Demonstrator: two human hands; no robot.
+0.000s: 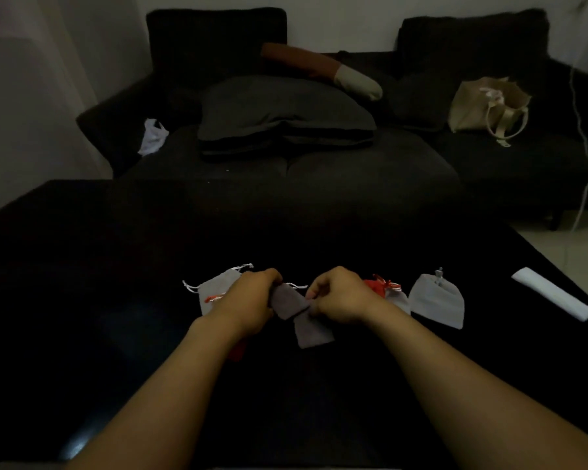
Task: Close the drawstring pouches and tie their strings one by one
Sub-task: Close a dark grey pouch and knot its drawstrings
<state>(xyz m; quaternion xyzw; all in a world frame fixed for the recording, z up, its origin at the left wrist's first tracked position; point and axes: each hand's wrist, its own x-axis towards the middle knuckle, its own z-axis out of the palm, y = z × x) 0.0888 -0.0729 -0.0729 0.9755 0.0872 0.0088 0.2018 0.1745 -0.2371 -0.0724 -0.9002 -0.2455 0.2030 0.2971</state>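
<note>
At frame centre a dark pouch (287, 301) is gripped by the curled left hand (252, 300) and right hand (340, 296), while others left of it look untied.

Four grey pouches (287, 301), two red pouches (375, 287), one white strip (554, 293), two hands (252, 300).

Single head-worn view, wide-angle, facing forward and down, close over both forearms and the near desk (116, 266), sofa (319, 157) and wall further back
</note>
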